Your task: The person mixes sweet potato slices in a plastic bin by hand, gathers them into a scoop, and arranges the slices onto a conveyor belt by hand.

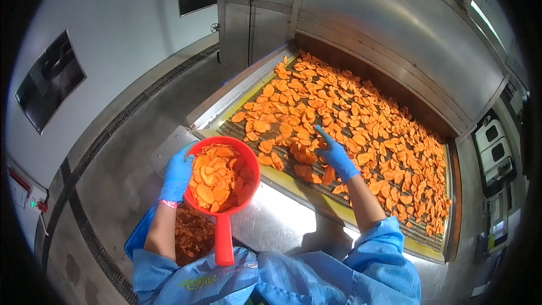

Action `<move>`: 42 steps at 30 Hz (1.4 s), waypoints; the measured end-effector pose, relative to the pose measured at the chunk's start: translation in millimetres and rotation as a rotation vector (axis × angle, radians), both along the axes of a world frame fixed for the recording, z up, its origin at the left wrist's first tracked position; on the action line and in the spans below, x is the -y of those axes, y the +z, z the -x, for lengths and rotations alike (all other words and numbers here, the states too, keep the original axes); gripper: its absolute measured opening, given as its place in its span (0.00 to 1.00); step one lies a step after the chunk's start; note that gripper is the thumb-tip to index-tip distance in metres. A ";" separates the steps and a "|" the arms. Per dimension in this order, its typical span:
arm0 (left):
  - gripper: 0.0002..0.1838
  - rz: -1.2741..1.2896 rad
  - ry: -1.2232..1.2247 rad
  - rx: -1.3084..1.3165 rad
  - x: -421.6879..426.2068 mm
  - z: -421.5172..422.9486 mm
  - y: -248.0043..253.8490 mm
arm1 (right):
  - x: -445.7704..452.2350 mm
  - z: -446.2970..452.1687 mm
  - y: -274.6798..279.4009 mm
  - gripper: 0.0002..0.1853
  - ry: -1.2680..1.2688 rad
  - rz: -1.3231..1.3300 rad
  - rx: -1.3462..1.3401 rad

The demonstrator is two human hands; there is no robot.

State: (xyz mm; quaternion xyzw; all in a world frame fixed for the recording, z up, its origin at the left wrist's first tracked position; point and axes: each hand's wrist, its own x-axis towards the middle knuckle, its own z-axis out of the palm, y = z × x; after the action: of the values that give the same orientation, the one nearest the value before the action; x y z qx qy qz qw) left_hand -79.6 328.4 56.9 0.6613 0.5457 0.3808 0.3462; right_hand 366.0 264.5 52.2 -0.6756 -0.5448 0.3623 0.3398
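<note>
My left hand [178, 176], in a blue glove, grips the left rim of a red plastic scoop [253, 163]. The scoop holds many thin orange slices [212, 178], which look like carrot or sweet potato. Its thick handle [224, 243] points toward my body. My right hand [336, 157], also gloved in blue, is over the near part of a mesh conveyor belt [286, 165]. Its thumb and fingers are spread among the loose orange slices [361, 141], and nothing is visibly held in it.
A metal ledge [271, 217] runs along the belt's near end. Below the scoop, a blue container [135, 236] holds darker orange-brown pieces [195, 234]. Behind the belt rises a steel housing [395, 34]. A floor drain grate [121, 124] crosses the floor at left.
</note>
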 end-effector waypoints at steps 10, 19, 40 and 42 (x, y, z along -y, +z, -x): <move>0.19 -0.045 -0.011 -0.019 -6.6 4.2 -12.5 | 4.7 -0.9 -30.3 0.23 -0.252 -0.229 0.586; 0.20 -0.096 0.028 -0.129 0.8 4.0 -3.7 | -25.7 25.8 -71.7 0.14 -0.114 -0.278 0.492; 0.20 -0.069 0.020 -0.128 -1.2 3.6 -7.5 | -66.7 96.5 -44.0 0.13 0.110 -0.248 0.573; 0.20 -0.073 0.029 -0.099 0.7 1.9 -5.2 | -74.1 88.6 -27.1 0.11 0.011 -0.100 0.066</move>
State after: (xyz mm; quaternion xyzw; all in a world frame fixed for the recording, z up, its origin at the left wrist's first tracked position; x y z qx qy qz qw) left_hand -81.4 327.7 51.7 0.6836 0.5575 0.3722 0.2887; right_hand 277.4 338.6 25.1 -0.6662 -0.5769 0.3140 0.3532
